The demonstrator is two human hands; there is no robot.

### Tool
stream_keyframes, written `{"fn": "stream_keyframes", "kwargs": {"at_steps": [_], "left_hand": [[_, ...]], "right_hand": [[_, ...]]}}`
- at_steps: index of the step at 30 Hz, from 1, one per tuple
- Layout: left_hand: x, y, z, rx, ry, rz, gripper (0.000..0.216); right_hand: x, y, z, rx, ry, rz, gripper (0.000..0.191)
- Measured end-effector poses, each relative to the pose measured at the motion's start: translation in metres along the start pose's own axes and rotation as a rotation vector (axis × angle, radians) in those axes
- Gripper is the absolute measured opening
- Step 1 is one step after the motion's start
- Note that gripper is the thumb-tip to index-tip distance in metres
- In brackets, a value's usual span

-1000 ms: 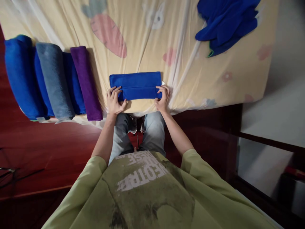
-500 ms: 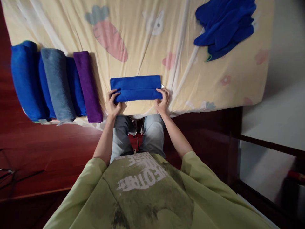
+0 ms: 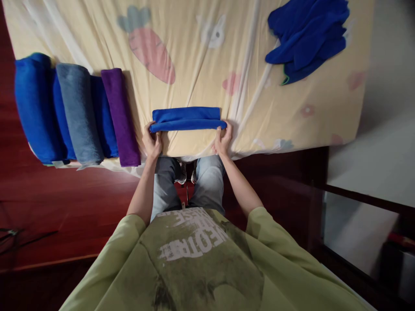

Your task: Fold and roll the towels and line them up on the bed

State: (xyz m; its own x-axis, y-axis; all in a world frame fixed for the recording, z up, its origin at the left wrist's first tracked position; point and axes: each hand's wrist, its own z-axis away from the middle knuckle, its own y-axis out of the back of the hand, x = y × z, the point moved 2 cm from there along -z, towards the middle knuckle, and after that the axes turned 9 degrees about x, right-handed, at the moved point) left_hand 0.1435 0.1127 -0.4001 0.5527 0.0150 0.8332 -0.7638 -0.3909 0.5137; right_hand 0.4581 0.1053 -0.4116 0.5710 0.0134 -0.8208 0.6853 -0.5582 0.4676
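A blue towel (image 3: 186, 119), folded into a narrow strip, lies crosswise on the bed near its front edge. Its near part is lifted and doubled over toward the far part. My left hand (image 3: 152, 140) grips the left end of that near fold, fingers closed on the cloth. At the other end, my right hand (image 3: 223, 137) pinches the right corner of the same fold. Left of my left hand, a rolled purple towel (image 3: 121, 116) lies lengthwise.
Beside the purple towel are a rolled grey-blue towel (image 3: 79, 114) and rolled blue towels (image 3: 37, 110). A crumpled blue cloth heap (image 3: 309, 41) lies at the far right. The bed's patterned sheet (image 3: 181, 90) ends just before my knees.
Both hands have raised the towel's near part and turned it over away from me, so the strip looks narrower. The other towels stay where they were.
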Motion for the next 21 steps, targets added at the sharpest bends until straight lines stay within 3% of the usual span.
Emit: {"fn": "stream_keyframes", "kwargs": {"at_steps": [7,16,21], "left_hand": [[-0.007,-0.001,0.002,0.028,0.038,-0.008,0.068],[-0.017,-0.001,0.006,0.137,0.051,-0.093,0.061],[-0.016,-0.002,0.006,0.137,0.081,-0.067,0.062]], "right_hand": [[0.016,-0.007,0.003,0.075,-0.031,0.011,0.045],[0.018,-0.009,0.002,0.068,0.01,0.036,0.049],[0.022,-0.01,0.002,0.041,-0.066,0.029,0.054]]}}
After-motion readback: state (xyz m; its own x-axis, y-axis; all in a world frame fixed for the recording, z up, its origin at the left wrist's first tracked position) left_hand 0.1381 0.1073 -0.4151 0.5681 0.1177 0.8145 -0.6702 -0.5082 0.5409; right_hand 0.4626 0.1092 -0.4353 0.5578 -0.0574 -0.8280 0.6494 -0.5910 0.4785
